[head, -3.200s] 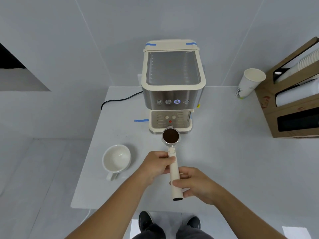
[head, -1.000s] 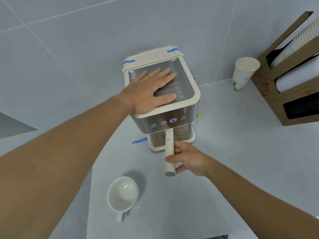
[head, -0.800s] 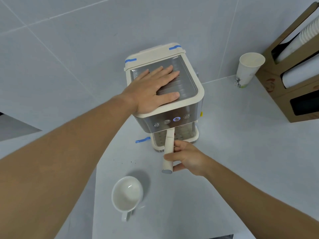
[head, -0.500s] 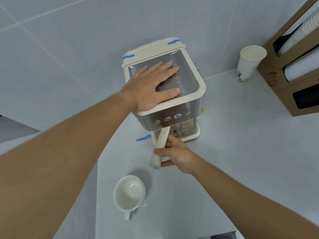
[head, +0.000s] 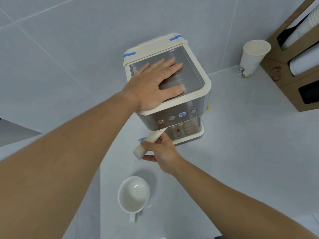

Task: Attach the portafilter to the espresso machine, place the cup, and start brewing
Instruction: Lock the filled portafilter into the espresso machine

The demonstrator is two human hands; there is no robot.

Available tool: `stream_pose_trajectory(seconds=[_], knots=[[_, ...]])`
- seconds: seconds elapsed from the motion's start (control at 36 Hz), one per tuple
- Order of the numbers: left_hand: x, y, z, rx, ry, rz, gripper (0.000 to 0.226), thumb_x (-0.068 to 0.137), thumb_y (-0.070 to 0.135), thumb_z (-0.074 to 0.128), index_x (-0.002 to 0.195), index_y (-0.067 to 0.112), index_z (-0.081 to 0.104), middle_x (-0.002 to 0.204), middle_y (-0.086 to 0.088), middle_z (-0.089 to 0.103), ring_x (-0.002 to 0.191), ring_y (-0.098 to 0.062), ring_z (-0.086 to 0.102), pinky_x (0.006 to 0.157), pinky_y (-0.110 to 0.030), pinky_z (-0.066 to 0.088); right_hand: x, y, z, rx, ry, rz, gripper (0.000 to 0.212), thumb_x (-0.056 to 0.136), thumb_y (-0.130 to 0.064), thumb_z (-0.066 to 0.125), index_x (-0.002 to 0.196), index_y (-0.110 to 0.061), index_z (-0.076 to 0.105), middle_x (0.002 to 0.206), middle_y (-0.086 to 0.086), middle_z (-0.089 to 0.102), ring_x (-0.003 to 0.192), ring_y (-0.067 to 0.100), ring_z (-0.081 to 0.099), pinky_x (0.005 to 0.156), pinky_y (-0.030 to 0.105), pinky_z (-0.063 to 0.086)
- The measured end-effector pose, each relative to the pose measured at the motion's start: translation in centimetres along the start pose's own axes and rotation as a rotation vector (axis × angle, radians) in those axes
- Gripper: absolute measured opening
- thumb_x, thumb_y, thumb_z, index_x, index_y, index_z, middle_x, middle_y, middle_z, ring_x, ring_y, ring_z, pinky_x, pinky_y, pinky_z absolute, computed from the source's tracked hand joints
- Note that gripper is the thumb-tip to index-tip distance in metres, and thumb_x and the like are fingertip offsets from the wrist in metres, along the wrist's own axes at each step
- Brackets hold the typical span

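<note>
- The left hand (head: pixel 156 84) lies flat and spread on the top plate of the espresso machine (head: pixel 174 94), fingers unclenched, gripping nothing; its job, I judge, is to pin the machine down, so the palm should press straight down, not push sideways
- The cup (head: pixel 133 194) stands empty on the table (head: pixel 241 161), near the person and apart from the machine; it waits its turn and should be left until the lock is done
- The portafilter (head: pixel 149 142) has its head hidden under the front of the machine, and only the cream handle shows, angled out toward the left
- The right hand (head: pixel 159 149) is closed round that handle near its end; to lock well, I judge, keep the handle level, hold the head pressed up and swing in one steady arc
- Whether the head is properly seated cannot be seen from here, so feel for the stop
</note>
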State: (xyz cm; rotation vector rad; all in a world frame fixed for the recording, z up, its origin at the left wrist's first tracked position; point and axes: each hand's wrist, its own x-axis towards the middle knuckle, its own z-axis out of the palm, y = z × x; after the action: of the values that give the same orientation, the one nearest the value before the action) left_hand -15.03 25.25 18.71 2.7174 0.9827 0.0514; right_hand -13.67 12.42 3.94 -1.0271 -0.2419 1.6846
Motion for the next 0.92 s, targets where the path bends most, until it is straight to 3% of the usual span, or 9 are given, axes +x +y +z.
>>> stream_pose_trajectory(seconds=[0.11, 0.42, 0.53, 0.61, 0.78, 0.92], knots=[[0.0, 0.0, 0.0, 0.005, -0.003, 0.001, 0.077, 0.080, 0.077, 0.029, 0.151, 0.046, 0.020, 0.164, 0.016, 0.012, 0.150, -0.005, 0.004, 0.122, -0.038, 0.000, 0.7, 0.1, 1.3, 0.094, 0.028, -0.039, 0.050, 0.079, 0.000, 0.077, 0.121, -0.014, 0.053, 0.109, 0.009, 0.057, 0.099, 0.022, 0.064, 0.067, 0.041, 0.062], [0.1, -0.1, 0.0, -0.008, 0.010, 0.005, 0.078, 0.080, 0.078, 0.031, 0.150, 0.046, 0.021, 0.163, 0.018, 0.013, 0.149, -0.003, 0.005, 0.122, -0.036, 0.000, 1.5, 0.5, 4.0, 0.244, 0.180, -0.050, 0.047, 0.080, 0.001, 0.076, 0.117, -0.018, 0.054, 0.110, 0.007, 0.060, 0.098, 0.018, 0.065, 0.060, 0.032, 0.063], [0.1, -0.1, 0.0, -0.005, 0.007, 0.002, 0.077, 0.080, 0.078, 0.031, 0.150, 0.046, 0.021, 0.163, 0.018, 0.013, 0.150, -0.004, 0.005, 0.121, -0.035, 0.000, 1.2, 0.9, 4.2, 0.261, 0.183, -0.063, 0.047, 0.080, 0.000, 0.076, 0.117, -0.020, 0.054, 0.122, 0.014, 0.057, 0.109, 0.024, 0.063, 0.063, 0.033, 0.063], [0.1, -0.1, 0.0, -0.003, 0.009, 0.003, 0.077, 0.080, 0.077, 0.031, 0.150, 0.046, 0.021, 0.163, 0.018, 0.013, 0.150, -0.004, 0.005, 0.122, -0.036, 0.000, 1.0, 1.5, 4.0, 0.248, 0.165, -0.066, 0.043, 0.080, 0.001, 0.076, 0.111, -0.020, 0.054, 0.115, 0.012, 0.057, 0.102, 0.021, 0.064, 0.064, 0.033, 0.063], [0.1, -0.1, 0.0, 0.006, 0.009, 0.001, 0.076, 0.081, 0.076, 0.032, 0.150, 0.046, 0.022, 0.163, 0.017, 0.013, 0.150, -0.005, 0.006, 0.122, -0.038, 0.001, 0.9, 2.3, 3.5, 0.205, 0.161, -0.057, 0.048, 0.079, 0.002, 0.076, 0.117, -0.015, 0.052, 0.112, 0.011, 0.054, 0.094, 0.018, 0.065, 0.061, 0.032, 0.062], [0.0, -0.1, 0.0, -0.007, 0.015, 0.001, 0.078, 0.080, 0.078, 0.031, 0.150, 0.046, 0.022, 0.163, 0.017, 0.014, 0.150, -0.004, 0.006, 0.122, -0.039, 0.001, 1.3, 2.4, 3.7, 0.172, 0.145, -0.075, 0.039, 0.079, 0.001, 0.076, 0.103, -0.021, 0.054, 0.109, 0.009, 0.054, 0.095, 0.019, 0.063, 0.060, 0.032, 0.062]])
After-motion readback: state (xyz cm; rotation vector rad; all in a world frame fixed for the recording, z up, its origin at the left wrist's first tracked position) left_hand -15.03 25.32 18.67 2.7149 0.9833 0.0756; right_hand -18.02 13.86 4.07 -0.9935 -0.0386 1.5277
